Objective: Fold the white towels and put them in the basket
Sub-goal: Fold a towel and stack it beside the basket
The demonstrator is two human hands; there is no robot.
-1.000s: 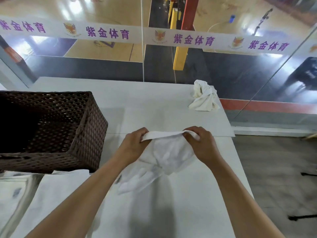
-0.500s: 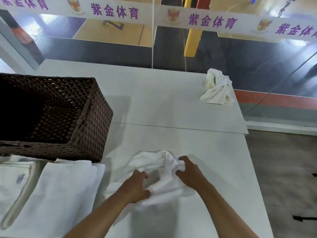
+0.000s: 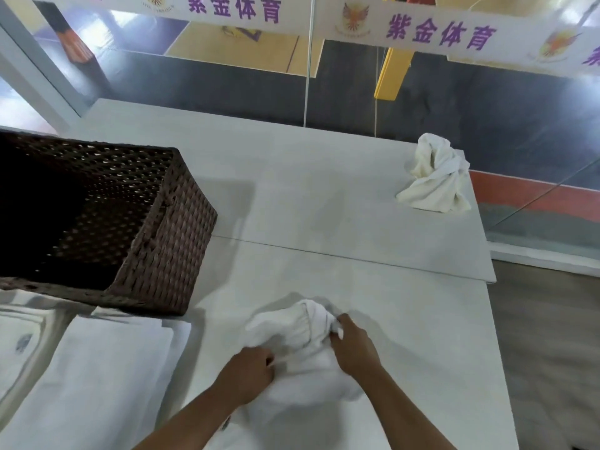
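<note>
Farthest left stands the one basket (image 3: 156, 241), dark brown wicker, open-topped, on the white table (image 3: 324, 196). In front of it, at the table's near left corner, two white towels lie flat side by side: one with a grey mark (image 3: 19, 345) at the very edge, and a broader one (image 3: 97, 384) beside it, its long side running from the person toward the basket.

Moving right, the third towel (image 3: 292, 339) sits on the table between two bare hands, near the front edge. It is bunched into a lump with no clean fold; its longer run goes from the person away toward the glass.

The left hand (image 3: 246, 373) is knuckles-up at the lump's near left side, fingers curled into the cloth. The right hand (image 3: 354, 345) reaches a little farther, fingers curled and pinching the towel's far right edge. Both forearms come in from below and angle toward each other.

Far right, well apart, a fourth towel (image 3: 435, 177) lies crumpled at the table's back corner.
</note>
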